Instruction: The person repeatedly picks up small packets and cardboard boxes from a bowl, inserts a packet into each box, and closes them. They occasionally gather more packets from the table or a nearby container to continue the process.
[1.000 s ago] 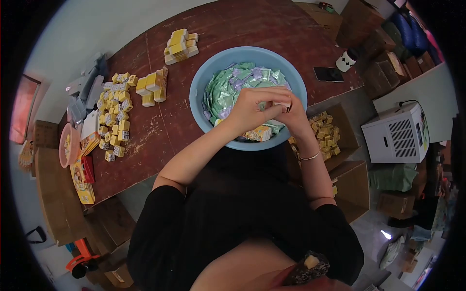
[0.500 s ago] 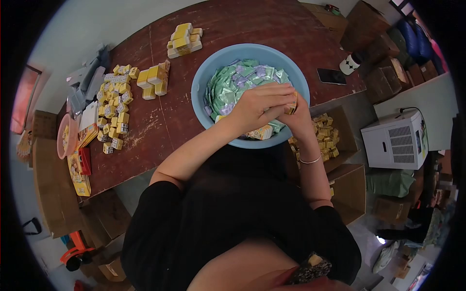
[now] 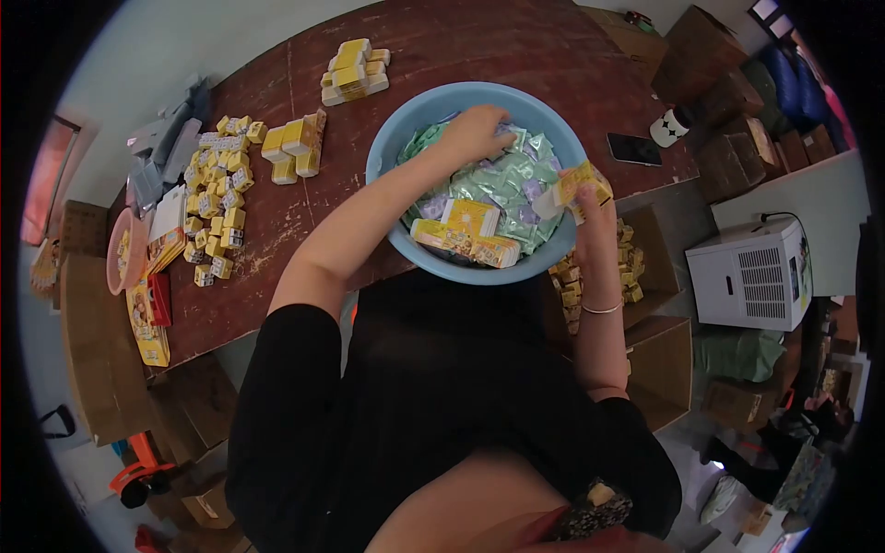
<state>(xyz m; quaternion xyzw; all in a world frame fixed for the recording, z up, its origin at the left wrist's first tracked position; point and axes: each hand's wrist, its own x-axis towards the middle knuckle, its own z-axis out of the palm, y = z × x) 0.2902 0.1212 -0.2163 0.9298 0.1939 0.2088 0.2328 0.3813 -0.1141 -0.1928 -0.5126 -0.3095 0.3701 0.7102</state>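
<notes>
The right hand (image 3: 596, 214) had its grip closed around a small yellow carton (image 3: 583, 185) by the blue basin's (image 3: 546, 114) right rim. The left hand (image 3: 476, 135), fingers curled, was at the green and lilac sachets (image 3: 498, 187) inside; whether its grip held any could not be told.

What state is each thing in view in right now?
Left hand: inside the blue basin, grip unclear
Right hand: closed on carton
Carton: held, closure unclear
Blue basin: filled with sachets
Phone: flat, screen dark
Cup: dark lid on
Cardboard box: open, holding small yellow boxes
</notes>
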